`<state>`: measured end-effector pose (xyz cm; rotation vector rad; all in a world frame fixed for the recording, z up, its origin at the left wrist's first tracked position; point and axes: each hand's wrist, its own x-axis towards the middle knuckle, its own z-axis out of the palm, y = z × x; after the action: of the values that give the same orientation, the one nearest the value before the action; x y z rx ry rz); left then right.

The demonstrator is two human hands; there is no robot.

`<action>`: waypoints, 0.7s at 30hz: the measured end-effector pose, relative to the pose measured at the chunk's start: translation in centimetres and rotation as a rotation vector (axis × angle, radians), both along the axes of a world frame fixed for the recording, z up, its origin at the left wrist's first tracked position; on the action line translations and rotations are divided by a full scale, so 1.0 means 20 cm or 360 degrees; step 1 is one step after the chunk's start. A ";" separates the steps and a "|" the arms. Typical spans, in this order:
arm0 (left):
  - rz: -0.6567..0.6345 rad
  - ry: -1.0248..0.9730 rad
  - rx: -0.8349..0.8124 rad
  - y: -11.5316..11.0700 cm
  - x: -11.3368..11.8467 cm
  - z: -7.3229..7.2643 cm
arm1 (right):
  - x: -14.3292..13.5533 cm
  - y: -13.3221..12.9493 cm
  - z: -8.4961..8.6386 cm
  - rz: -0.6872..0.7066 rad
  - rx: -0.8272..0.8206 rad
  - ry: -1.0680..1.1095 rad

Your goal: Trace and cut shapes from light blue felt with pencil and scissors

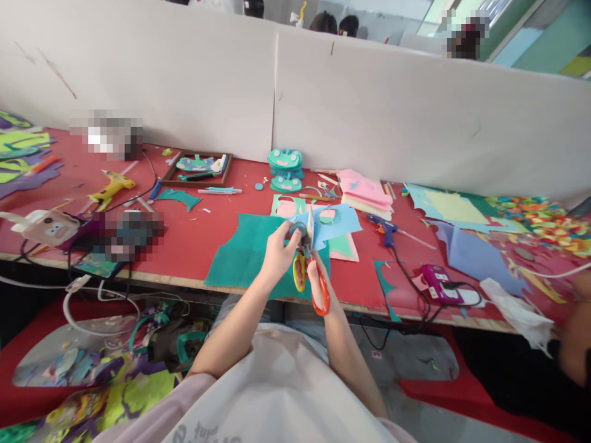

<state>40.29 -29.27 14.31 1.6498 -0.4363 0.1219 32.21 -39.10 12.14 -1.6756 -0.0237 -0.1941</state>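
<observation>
My right hand (316, 278) is closed on scissors (320, 295) with red and yellow handles, their blades pointing up and away from me. In my left hand (279, 251), the fingers pinch a small round blue-grey piece (298, 230) beside the blades. Beneath both hands lies a large teal felt sheet (247, 246). Light blue felt (344, 223) rests just beyond and to the right, over a pink and green piece (346, 247). Farther back are stacked teal face-shaped pieces (285, 161).
A yellow glue gun (111, 186) and a brown tray (226, 179) stand left. Right are a blue glue gun (384, 229), a purple power strip (438, 284) and colourful scraps (549, 221). A white partition (184, 80) runs behind. Someone's blurred arm (576, 332) shows far right.
</observation>
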 end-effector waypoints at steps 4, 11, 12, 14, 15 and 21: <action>-0.0012 -0.0034 0.0027 0.01 0.01 0.01 | 0.00 0.00 0.01 0.0011 0.0031 0.0010; -0.0036 -0.0064 0.0017 0.02 0.01 0.01 | 0.01 -0.01 -0.02 0.0104 0.0061 -0.0069; -0.0042 -0.0078 0.0032 0.02 0.01 0.01 | 0.01 -0.01 -0.02 0.0104 0.0073 -0.0075; -0.0043 -0.0110 0.0070 0.02 0.01 0.01 | 0.01 0.00 -0.02 0.0097 0.0093 -0.0072; -0.0039 -0.0122 0.0086 0.02 0.01 0.01 | 0.01 0.00 -0.01 0.0093 0.0096 -0.0071; -0.0068 -0.0139 0.0079 0.02 0.01 0.02 | 0.01 0.00 0.01 0.0077 0.0022 -0.0106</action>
<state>40.48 -28.90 14.79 1.6871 -0.5444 0.1523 32.40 -39.13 12.32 -1.6527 -0.1125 -0.2131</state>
